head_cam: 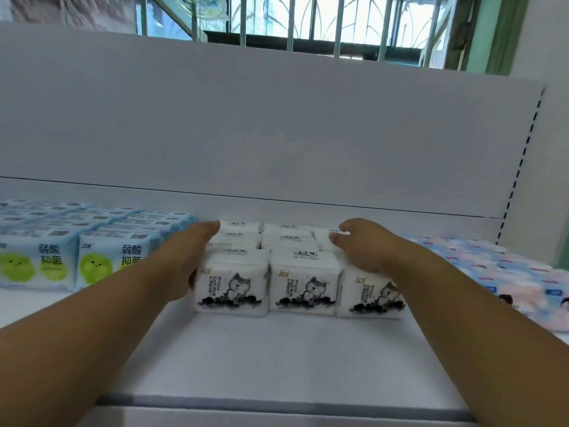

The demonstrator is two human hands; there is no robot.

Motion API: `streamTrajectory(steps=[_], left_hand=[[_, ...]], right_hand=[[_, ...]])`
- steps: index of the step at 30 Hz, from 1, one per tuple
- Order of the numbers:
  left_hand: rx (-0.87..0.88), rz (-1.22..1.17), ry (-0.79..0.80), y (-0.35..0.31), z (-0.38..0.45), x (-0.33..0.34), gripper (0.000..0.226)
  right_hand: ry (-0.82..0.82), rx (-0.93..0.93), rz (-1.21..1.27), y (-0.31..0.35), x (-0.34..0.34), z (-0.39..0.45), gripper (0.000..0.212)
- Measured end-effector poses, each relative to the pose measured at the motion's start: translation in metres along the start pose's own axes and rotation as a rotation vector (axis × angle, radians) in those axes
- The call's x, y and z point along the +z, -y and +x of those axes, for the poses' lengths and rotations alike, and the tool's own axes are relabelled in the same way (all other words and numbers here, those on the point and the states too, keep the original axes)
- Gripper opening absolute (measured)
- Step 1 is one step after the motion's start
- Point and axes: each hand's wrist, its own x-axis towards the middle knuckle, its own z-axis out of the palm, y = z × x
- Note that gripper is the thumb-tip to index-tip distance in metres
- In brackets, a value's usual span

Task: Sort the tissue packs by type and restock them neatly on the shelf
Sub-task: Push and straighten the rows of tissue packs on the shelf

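White plastic-wrapped tissue packs with an ink-wash cat print (303,285): block at centre of the white shelf (277,349). Left hand (187,257), fingers straight, flat against its 9 o'clock side; right hand (366,248), fingers curled, atop its 3 o'clock pack. Blue green-spotted packs (77,241) at 9 o'clock; pink-blue packs (505,266) at 3 o'clock.

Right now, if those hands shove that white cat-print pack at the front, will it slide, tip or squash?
The front white pack probably slides easily: glossy wrap on a smooth shelf. It looks soft, with rounded, puffy edges, so it would likely dent. Tipping seems unlikely, since it sits broad among neighbours, the left hand against its side.
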Motion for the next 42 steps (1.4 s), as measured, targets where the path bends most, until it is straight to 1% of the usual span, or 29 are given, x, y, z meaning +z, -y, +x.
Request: streamTrajectory(steps=[2, 4, 5, 7, 9, 11, 13, 14, 16, 18, 19, 20, 22, 23, 25, 27, 28, 30, 31, 33, 35, 37, 39, 42], left_hand=[[0.021, -0.003, -0.049, -0.005, 0.003, -0.003, 0.038], [0.035, -0.046, -0.085, -0.008, 0.010, -0.005, 0.046], [0.029, -0.067, -0.087, -0.008, 0.009, -0.004, 0.048], [0.009, -0.092, -0.057, -0.009, 0.010, 0.001, 0.051], [-0.022, -0.078, -0.006, -0.010, 0.008, 0.010, 0.056], [-0.048, -0.053, 0.047, -0.011, 0.009, 0.014, 0.062], [-0.058, -0.048, 0.081, -0.012, 0.013, 0.010, 0.068], [-0.047, -0.047, 0.077, -0.012, 0.017, 0.006, 0.070], [-0.006, -0.040, 0.017, -0.014, 0.024, -0.003, 0.070], [-0.006, -0.060, -0.004, -0.014, 0.031, -0.007, 0.073], [-0.023, -0.075, 0.013, -0.013, 0.033, -0.006, 0.073], [-0.041, -0.088, 0.030, -0.011, 0.034, -0.004, 0.070], [-0.043, -0.121, 0.053, -0.006, 0.033, 0.000, 0.054], [-0.044, -0.140, 0.075, -0.004, 0.033, 0.003, 0.050], [-0.053, -0.161, 0.147, -0.004, 0.035, 0.005, 0.058], [-0.065, -0.171, 0.174, -0.004, 0.039, 0.005, 0.064], [-0.075, -0.179, 0.174, -0.005, 0.039, 0.005, 0.063], [-0.082, -0.167, 0.188, -0.005, 0.040, 0.007, 0.061], [-0.083, -0.155, 0.203, -0.004, 0.039, 0.008, 0.061], [-0.084, -0.157, 0.211, -0.004, 0.040, 0.007, 0.063], [-0.076, -0.172, 0.200, -0.005, 0.043, 0.005, 0.064], [-0.067, -0.182, 0.181, -0.005, 0.047, 0.002, 0.065], [-0.061, -0.202, 0.178, -0.005, 0.049, -0.001, 0.063], [-0.070, -0.206, 0.168, -0.002, 0.051, -0.004, 0.063]], right_hand=[[0.000, 0.041, 0.048, -0.013, -0.017, 0.010, 0.053], [-0.018, 0.130, 0.174, -0.035, -0.030, 0.019, 0.052], [-0.017, 0.188, 0.282, -0.046, -0.032, 0.021, 0.054], [0.025, 0.317, 0.637, -0.067, -0.024, 0.020, 0.057], [0.100, 0.393, 0.951, -0.072, -0.010, 0.018, 0.051], [0.119, 0.417, 1.059, -0.072, -0.001, 0.022, 0.049], [0.104, 0.417, 1.118, -0.073, 0.001, 0.025, 0.059], [0.103, 0.420, 1.165, -0.072, 0.000, 0.027, 0.065], [0.096, 0.448, 1.238, -0.076, -0.002, 0.031, 0.077], [0.082, 0.459, 1.253, -0.079, -0.002, 0.033, 0.081], [0.077, 0.457, 1.244, -0.080, -0.001, 0.035, 0.082], [0.073, 0.448, 1.216, -0.081, 0.001, 0.036, 0.082], [0.063, 0.406, 1.155, -0.076, 0.005, 0.035, 0.078], [0.046, 0.375, 1.132, -0.073, 0.006, 0.036, 0.076], [-0.022, 0.355, 1.081, -0.073, 0.007, 0.040, 0.072], [-0.070, 0.363, 1.037, -0.075, 0.005, 0.042, 0.066], [-0.059, 0.379, 1.037, -0.075, 0.005, 0.042, 0.066], [-0.010, 0.388, 1.025, -0.077, 0.005, 0.043, 0.074], [-0.009, 0.399, 1.024, -0.077, 0.006, 0.044, 0.075], [-0.020, 0.412, 0.993, -0.075, 0.008, 0.045, 0.069], [-0.010, 0.430, 0.998, -0.072, 0.011, 0.050, 0.071], [-0.002, 0.398, 0.980, -0.072, 0.014, 0.050, 0.071], [0.013, 0.429, 1.012, -0.075, 0.018, 0.054, 0.071], [0.023, 0.423, 0.923, -0.067, 0.019, 0.053, 0.073]])
